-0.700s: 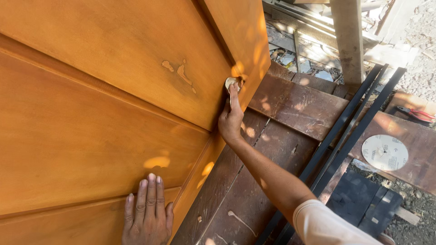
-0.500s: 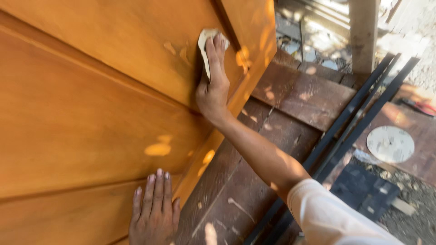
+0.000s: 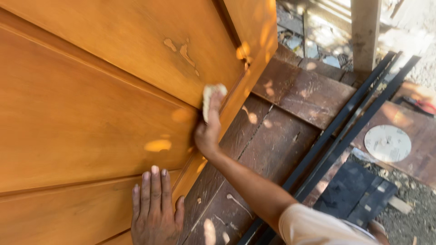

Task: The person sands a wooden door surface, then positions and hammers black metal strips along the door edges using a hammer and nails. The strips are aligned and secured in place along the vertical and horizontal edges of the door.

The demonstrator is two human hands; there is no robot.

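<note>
1. Head view: a large orange-stained wooden door (image 3: 91, 104) fills the left and middle of the frame, lying across dark brown planks (image 3: 290, 104); every place below is told from this door
2. The right hand (image 3: 210, 127) reaches along the door's right edge, its fingers curled around a small pale pad of sandpaper (image 3: 210, 97) and pressing it against the raised panel near that edge
3. The pad sits just below a patch of light bare scratches (image 3: 184, 52) in the door's finish
4. The left hand (image 3: 154, 208) lies flat on the door's lower rail, palm down, fingers spread and straight, with nothing in its grasp
5. The right forearm runs from the door's edge down towards the lower right, ending at a white sleeve (image 3: 318, 227)
6. Right of the door, long black metal bars (image 3: 345, 122) cross the planks at a slant
7. Beyond the bars, well apart from the door, a round pale sanding disc (image 3: 388, 143) rests on a brown board
8. A pale wooden post (image 3: 365, 31) stands past the door's upper right corner, with rubble around its foot
</note>
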